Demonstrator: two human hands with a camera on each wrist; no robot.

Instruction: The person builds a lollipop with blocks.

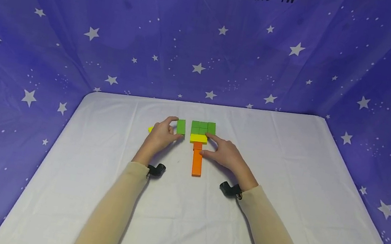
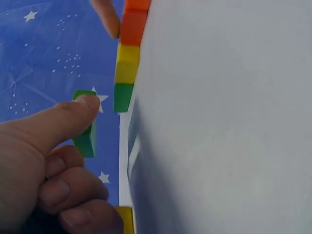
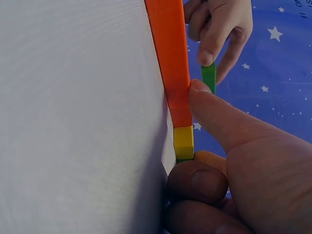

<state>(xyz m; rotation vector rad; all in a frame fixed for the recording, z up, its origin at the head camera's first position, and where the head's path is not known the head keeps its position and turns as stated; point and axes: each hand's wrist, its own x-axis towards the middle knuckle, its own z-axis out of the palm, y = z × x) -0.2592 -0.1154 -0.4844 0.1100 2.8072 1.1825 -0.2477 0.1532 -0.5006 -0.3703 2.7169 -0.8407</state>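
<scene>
My left hand (image 1: 161, 136) pinches a green rectangular block (image 1: 181, 126) between thumb and fingers. In the left wrist view that green block (image 2: 87, 139) appears raised off the table. To its right lies a flat arrangement: several green blocks (image 1: 199, 125) side by side, a yellow block (image 1: 198, 139) below them, then a short red-orange block (image 1: 197, 145) and a long orange block (image 1: 196, 165). My right hand (image 1: 227, 154) rests at the arrangement's right side. Its index fingertip touches the green blocks, and its thumb meets the orange part's edge in the right wrist view.
Another yellow block (image 1: 150, 129) lies partly hidden behind the left hand. A white cloth covers the table (image 1: 271, 151). Purple star-printed curtains (image 1: 177, 42) hang behind and at both sides. Black wrist cameras (image 1: 157, 170) are worn at both cuffs.
</scene>
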